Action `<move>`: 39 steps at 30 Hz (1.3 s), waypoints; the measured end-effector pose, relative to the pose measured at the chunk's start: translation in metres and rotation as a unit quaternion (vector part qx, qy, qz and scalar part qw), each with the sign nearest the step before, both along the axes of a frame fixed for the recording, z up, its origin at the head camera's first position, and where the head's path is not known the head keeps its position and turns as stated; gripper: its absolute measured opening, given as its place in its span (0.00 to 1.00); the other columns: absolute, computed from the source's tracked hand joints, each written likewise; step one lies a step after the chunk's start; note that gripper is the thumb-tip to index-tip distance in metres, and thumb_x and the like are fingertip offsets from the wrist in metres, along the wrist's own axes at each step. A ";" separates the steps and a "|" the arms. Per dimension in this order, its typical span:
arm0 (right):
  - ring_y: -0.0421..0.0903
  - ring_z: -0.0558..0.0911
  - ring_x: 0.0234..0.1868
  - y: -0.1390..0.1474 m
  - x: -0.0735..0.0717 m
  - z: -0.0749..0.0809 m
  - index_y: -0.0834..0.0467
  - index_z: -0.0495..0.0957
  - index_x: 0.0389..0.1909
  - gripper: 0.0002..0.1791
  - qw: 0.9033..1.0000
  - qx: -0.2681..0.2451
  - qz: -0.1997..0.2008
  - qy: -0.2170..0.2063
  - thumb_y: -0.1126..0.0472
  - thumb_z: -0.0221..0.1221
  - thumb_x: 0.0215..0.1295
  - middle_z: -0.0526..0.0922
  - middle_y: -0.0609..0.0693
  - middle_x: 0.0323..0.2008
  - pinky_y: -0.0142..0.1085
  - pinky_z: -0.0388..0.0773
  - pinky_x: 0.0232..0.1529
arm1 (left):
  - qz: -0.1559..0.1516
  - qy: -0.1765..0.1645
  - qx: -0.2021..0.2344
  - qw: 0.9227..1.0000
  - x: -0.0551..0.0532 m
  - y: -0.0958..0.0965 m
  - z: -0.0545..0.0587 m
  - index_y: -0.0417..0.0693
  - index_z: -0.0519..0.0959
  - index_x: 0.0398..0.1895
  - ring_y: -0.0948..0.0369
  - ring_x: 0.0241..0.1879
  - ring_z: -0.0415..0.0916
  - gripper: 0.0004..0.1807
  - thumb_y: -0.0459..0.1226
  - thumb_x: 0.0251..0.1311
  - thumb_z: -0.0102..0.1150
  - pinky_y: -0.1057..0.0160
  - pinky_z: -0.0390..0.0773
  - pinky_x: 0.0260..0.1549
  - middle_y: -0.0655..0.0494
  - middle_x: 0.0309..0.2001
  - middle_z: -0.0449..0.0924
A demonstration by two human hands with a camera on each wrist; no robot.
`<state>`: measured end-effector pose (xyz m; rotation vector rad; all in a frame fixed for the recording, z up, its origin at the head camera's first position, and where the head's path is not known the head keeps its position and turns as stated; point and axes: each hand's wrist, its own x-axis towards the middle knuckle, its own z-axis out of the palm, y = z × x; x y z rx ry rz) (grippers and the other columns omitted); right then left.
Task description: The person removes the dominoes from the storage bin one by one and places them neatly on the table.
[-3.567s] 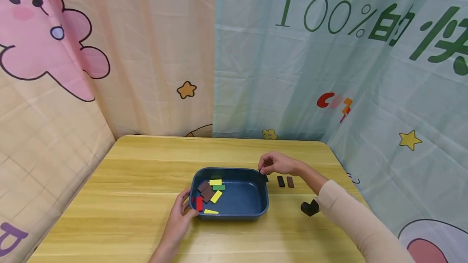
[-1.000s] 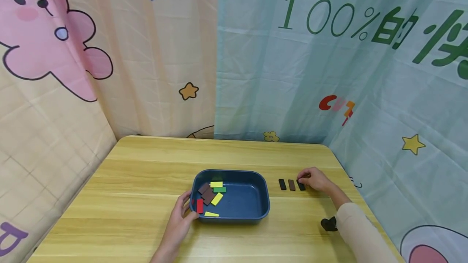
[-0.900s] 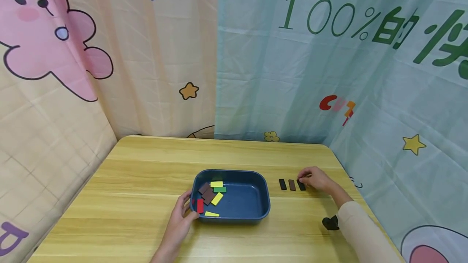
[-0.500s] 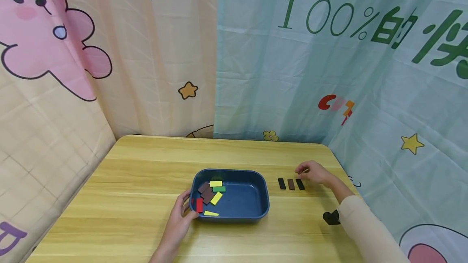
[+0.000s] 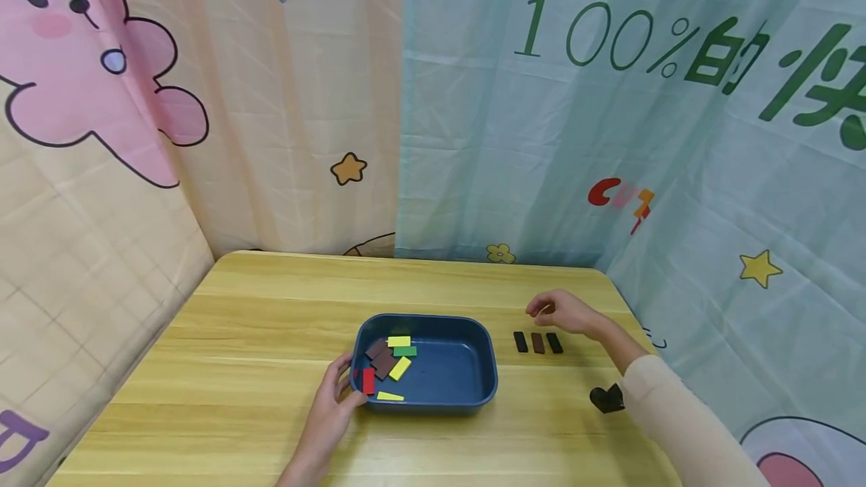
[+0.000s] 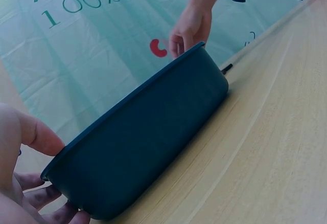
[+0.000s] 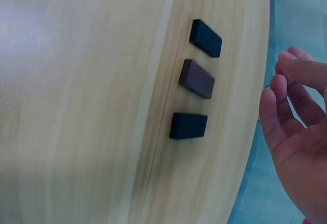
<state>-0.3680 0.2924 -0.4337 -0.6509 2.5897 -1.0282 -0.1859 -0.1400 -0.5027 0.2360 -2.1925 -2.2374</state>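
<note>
A dark blue rectangular bin point(image 5: 446, 402) stands on the table, its left end gripped by my left hand point(image 5: 331, 404); in the left wrist view the thumb lies at the rim and the fingers reach under the side. Inside it lie yellow blocks point(image 5: 401, 368), brown blocks point(image 5: 383, 361), a green block point(image 5: 405, 351) and a red block point(image 5: 368, 381). To the bin's right, a black block point(image 5: 520, 342), a brown block point(image 5: 537, 343) and another black block point(image 5: 555, 343) form a row. My right hand point(image 5: 567, 312) hovers above and behind this row, fingers loosely bent, holding nothing.
The wooden table point(image 5: 271, 284) has a rounded far edge, with printed curtains point(image 5: 501, 134) behind it and at both sides. A black strap piece point(image 5: 607, 398) hangs by the right sleeve point(image 5: 670, 412).
My right hand brought a black block from the bin to the right end of the row and let go of it. Now it has lifted and shifted left. My left hand stays on the bin.
</note>
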 end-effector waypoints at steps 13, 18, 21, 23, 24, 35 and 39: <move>0.51 0.82 0.47 -0.036 0.000 0.015 0.65 0.82 0.50 0.10 0.997 0.010 0.067 -0.027 0.70 0.62 0.70 0.84 0.52 0.44 0.41 0.82 0.47 | -0.007 0.001 0.004 1.000 -0.003 0.002 -0.002 0.43 0.57 0.79 0.35 0.75 0.54 0.39 0.25 0.63 0.53 0.40 0.65 0.67 0.39 0.79 0.52; 0.51 0.82 0.46 -0.050 0.000 0.020 0.62 0.83 0.50 0.10 0.996 0.022 0.077 -0.028 0.69 0.62 0.70 0.84 0.50 0.43 0.41 0.82 0.47 | -0.012 0.002 0.003 1.000 -0.004 0.001 -0.003 0.43 0.57 0.79 0.35 0.75 0.53 0.39 0.25 0.64 0.53 0.40 0.65 0.67 0.39 0.79 0.52; 0.52 0.82 0.47 -0.061 0.000 0.023 0.61 0.83 0.50 0.10 0.995 0.026 0.095 -0.030 0.69 0.62 0.71 0.83 0.49 0.43 0.41 0.82 0.48 | -0.010 0.001 0.001 1.000 -0.003 0.000 -0.002 0.43 0.57 0.79 0.35 0.75 0.54 0.39 0.25 0.64 0.53 0.40 0.65 0.67 0.39 0.79 0.52; 0.52 0.82 0.48 -0.069 0.000 0.026 0.61 0.83 0.50 0.10 0.993 0.028 0.109 -0.030 0.68 0.62 0.71 0.83 0.49 0.43 0.41 0.81 0.48 | -0.009 0.001 -0.002 1.000 -0.002 -0.002 -0.001 0.43 0.57 0.79 0.35 0.75 0.54 0.38 0.26 0.64 0.53 0.40 0.64 0.68 0.39 0.79 0.52; 0.52 0.82 0.48 -0.072 0.000 0.027 0.61 0.83 0.51 0.10 0.992 0.029 0.116 -0.030 0.69 0.62 0.71 0.83 0.49 0.44 0.41 0.81 0.49 | -0.008 0.000 -0.002 1.000 -0.002 -0.002 0.000 0.43 0.57 0.78 0.35 0.75 0.54 0.38 0.26 0.64 0.53 0.39 0.63 0.68 0.39 0.78 0.52; 0.49 0.83 0.47 -0.104 -0.004 0.041 0.63 0.84 0.50 0.10 0.983 0.048 0.174 -0.038 0.70 0.61 0.71 0.84 0.51 0.46 0.38 0.81 0.47 | -0.007 -0.004 -0.002 1.000 -0.002 -0.002 0.000 0.43 0.57 0.79 0.35 0.75 0.53 0.39 0.25 0.64 0.53 0.39 0.63 0.68 0.39 0.79 0.52; 0.48 0.83 0.47 -0.118 -0.004 0.045 0.61 0.84 0.50 0.11 0.980 0.057 0.184 -0.051 0.71 0.62 0.71 0.84 0.49 0.46 0.37 0.82 0.46 | -0.010 -0.006 -0.002 1.000 -0.003 -0.002 0.000 0.44 0.56 0.79 0.35 0.75 0.52 0.39 0.26 0.65 0.53 0.39 0.63 0.68 0.39 0.79 0.50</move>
